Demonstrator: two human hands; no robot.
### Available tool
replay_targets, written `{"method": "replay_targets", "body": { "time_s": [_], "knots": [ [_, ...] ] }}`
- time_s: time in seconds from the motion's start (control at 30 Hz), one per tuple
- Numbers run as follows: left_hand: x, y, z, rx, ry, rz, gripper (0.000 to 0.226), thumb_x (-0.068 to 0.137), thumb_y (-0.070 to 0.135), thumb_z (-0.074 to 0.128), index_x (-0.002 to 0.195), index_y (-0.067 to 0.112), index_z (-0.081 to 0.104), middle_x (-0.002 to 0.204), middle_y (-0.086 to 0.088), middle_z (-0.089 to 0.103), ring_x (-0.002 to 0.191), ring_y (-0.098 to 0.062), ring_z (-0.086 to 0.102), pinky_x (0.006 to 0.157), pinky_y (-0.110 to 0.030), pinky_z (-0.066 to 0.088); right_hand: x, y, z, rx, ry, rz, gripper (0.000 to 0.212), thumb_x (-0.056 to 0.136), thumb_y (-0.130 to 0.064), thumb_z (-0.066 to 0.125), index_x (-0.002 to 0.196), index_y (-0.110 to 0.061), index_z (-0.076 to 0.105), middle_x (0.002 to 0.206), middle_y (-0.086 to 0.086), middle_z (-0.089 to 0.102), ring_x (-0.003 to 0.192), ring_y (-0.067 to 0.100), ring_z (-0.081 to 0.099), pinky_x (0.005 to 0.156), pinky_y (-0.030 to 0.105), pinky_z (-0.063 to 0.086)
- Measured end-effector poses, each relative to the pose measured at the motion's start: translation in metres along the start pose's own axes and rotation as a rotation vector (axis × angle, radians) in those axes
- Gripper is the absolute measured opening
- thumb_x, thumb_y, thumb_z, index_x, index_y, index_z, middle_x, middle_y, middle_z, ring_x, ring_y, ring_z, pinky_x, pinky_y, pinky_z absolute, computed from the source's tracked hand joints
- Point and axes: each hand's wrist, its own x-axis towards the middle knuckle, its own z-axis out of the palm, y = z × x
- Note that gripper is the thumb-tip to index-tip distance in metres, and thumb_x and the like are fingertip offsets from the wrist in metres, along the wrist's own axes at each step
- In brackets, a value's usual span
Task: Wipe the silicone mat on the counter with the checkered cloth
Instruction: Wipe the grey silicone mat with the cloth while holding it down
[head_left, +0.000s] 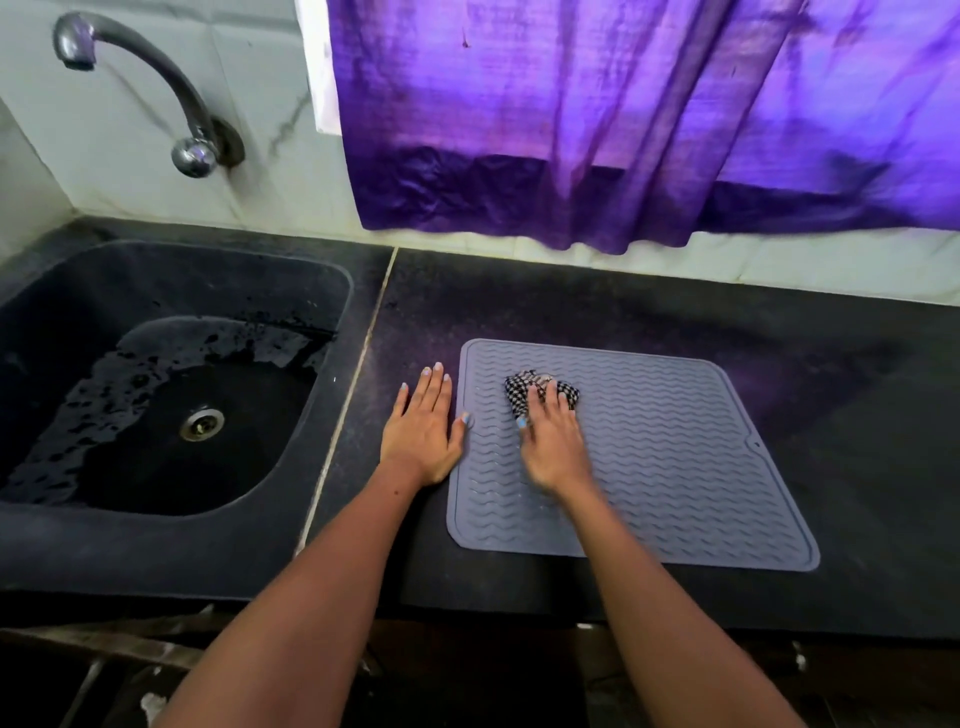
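We see a grey silicone mat (675, 457) lying flat on the dark counter (649, 306), to the right of the seam that divides the counter from the sink (171, 374) and close to the counter's front edge. Our right hand (550, 441) rests on the mat's left half, fingers curled over a bunched checkered cloth (540, 389) and pressing it onto the wavy ribs; this hand looks slightly blurred. Our left hand (423, 428) lies flat on the counter just beside the mat's left edge, fingers straight and together, the thumb touching the mat's rim. Water pools in the sink below the tap (140, 88). A purple curtain (623, 119) hangs over the back wall.
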Motion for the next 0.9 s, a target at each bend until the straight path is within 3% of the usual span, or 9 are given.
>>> {"method": "replay_targets", "body": {
  "time_s": [0.13, 0.27, 0.37, 0.47, 0.53, 0.6, 0.73, 0.8, 0.9],
  "knots": [
    [0.001, 0.001, 0.002, 0.012, 0.012, 0.004, 0.091, 0.073, 0.055, -0.015, 0.15, 0.009, 0.004, 0.159, -0.004, -0.001, 0.146, -0.014, -0.005, 0.118, -0.036, -0.008, 0.001, 0.007, 0.01, -0.099, -0.051, -0.022, 0.061, 0.1, -0.042, 0.026, 0.151, -0.02, 0.0, 0.158, 0.006, -0.013, 0.147, 0.021, -0.004, 0.118, 0.033, 0.0],
    [0.002, 0.0, 0.003, 0.007, -0.004, 0.0, 0.091, 0.074, 0.057, -0.014, 0.15, 0.012, 0.004, 0.159, -0.002, 0.0, 0.146, -0.013, -0.004, 0.118, -0.036, -0.007, 0.011, 0.013, 0.001, 0.097, -0.078, -0.031, 0.053, 0.1, -0.029, 0.037, 0.149, -0.023, 0.018, 0.159, 0.0, 0.003, 0.147, 0.018, 0.008, 0.12, 0.034, 0.008],
    [0.002, -0.003, 0.003, -0.017, -0.004, -0.003, 0.089, 0.076, 0.06, -0.01, 0.15, 0.013, 0.006, 0.159, 0.0, 0.001, 0.146, -0.011, -0.004, 0.118, -0.035, -0.007, 0.021, 0.013, -0.02, 0.76, -0.075, 0.188, 0.042, 0.099, -0.011, 0.041, 0.141, -0.013, 0.041, 0.15, 0.003, 0.036, 0.135, 0.019, 0.039, 0.114, 0.032, 0.027],
    [0.002, -0.004, 0.004, -0.032, 0.002, -0.011, 0.088, 0.078, 0.062, -0.006, 0.15, 0.014, 0.009, 0.159, 0.001, 0.003, 0.146, -0.01, -0.002, 0.118, -0.034, -0.006, 0.034, 0.021, -0.049, 1.404, 0.032, 0.423, 0.037, 0.1, -0.009, 0.036, 0.135, -0.004, 0.046, 0.121, 0.012, 0.061, 0.089, 0.013, 0.065, 0.084, 0.027, 0.051],
    [0.003, -0.003, 0.004, -0.034, 0.019, -0.013, 0.09, 0.076, 0.063, -0.007, 0.15, 0.015, 0.011, 0.159, 0.001, 0.005, 0.146, -0.01, -0.001, 0.118, -0.034, -0.005, 0.038, 0.031, -0.059, 1.138, 0.198, 0.413, 0.04, 0.1, -0.01, 0.038, 0.139, -0.01, 0.043, 0.138, 0.011, 0.051, 0.114, 0.019, 0.058, 0.102, 0.031, 0.043],
    [0.002, -0.003, 0.004, -0.03, 0.021, -0.013, 0.091, 0.075, 0.063, -0.007, 0.15, 0.015, 0.011, 0.159, 0.001, 0.005, 0.146, -0.01, -0.001, 0.118, -0.033, -0.005, 0.032, 0.034, -0.055, 0.654, 0.239, 0.265, 0.046, 0.099, -0.012, 0.04, 0.144, -0.016, 0.035, 0.153, 0.004, 0.03, 0.14, 0.02, 0.031, 0.117, 0.033, 0.023],
    [0.003, -0.002, 0.002, -0.037, 0.017, -0.019, 0.091, 0.075, 0.064, -0.007, 0.15, 0.016, 0.011, 0.159, 0.002, 0.005, 0.146, -0.009, -0.001, 0.118, -0.033, -0.006, 0.011, 0.038, -0.014, -0.022, -0.045, 0.007, 0.057, 0.1, -0.022, 0.035, 0.151, -0.021, 0.009, 0.159, 0.009, -0.002, 0.147, 0.026, 0.004, 0.121, 0.038, 0.005],
    [0.002, -0.002, 0.002, -0.023, 0.01, -0.028, 0.091, 0.076, 0.065, -0.008, 0.15, 0.016, 0.01, 0.159, 0.003, 0.004, 0.145, -0.008, -0.002, 0.118, -0.033, -0.006, 0.009, 0.041, -0.011, -0.119, -0.08, -0.027, 0.058, 0.101, -0.027, 0.032, 0.151, -0.022, 0.003, 0.159, 0.008, -0.008, 0.147, 0.023, -0.004, 0.118, 0.033, -0.003],
    [0.003, -0.001, 0.002, 0.003, -0.006, -0.027, 0.09, 0.076, 0.065, -0.008, 0.15, 0.017, 0.008, 0.159, 0.003, 0.003, 0.145, -0.008, -0.003, 0.119, -0.033, -0.005, 0.015, 0.049, -0.022, 0.034, -0.135, -0.034, 0.055, 0.1, -0.023, 0.036, 0.15, -0.026, 0.013, 0.159, 0.001, -0.001, 0.147, 0.018, 0.001, 0.118, 0.033, 0.001]
  ]
}}
